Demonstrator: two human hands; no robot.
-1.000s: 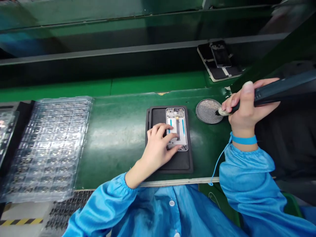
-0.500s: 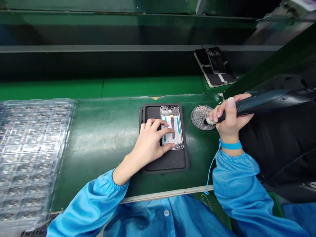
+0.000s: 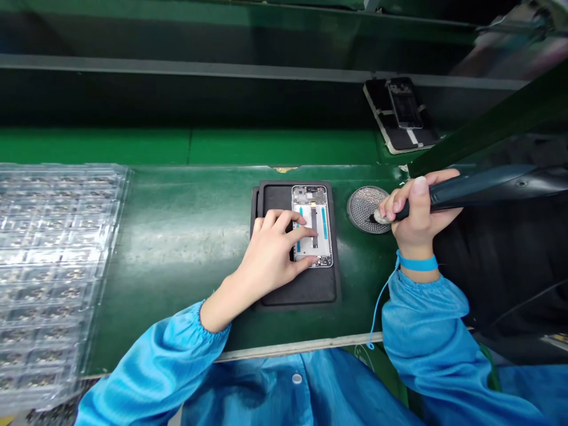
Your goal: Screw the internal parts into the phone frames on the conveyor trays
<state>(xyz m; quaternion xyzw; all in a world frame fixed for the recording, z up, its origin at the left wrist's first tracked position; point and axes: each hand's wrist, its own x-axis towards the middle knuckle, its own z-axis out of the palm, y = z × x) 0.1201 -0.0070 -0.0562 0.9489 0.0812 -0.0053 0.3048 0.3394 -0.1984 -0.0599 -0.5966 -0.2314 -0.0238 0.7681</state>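
Observation:
An opened phone with a silver frame, blue strips and a dark ribbon cable lies on a black padded mat. My left hand rests over its left side, fingers spread and slightly bent, thumb near the lower end and fingertips on the inner face. My right hand is wrapped around a dark electric screwdriver, held almost level. Its pale, blurred tip end is over the right part of a round dimpled dish; I cannot tell whether it touches. Tiny pieces in the dish look like screws.
Clear plastic trays with small parts cover the bench's left side. At the back right, another phone lies on a black strapped board. A blue wrist strap with a cord is on my right wrist. A dark green post slants behind the screwdriver.
The whole view has shifted a little, with the bench things appearing slightly higher and the right-hand things farther right. Both hands keep nearly the same places relative to the phone and the dish.

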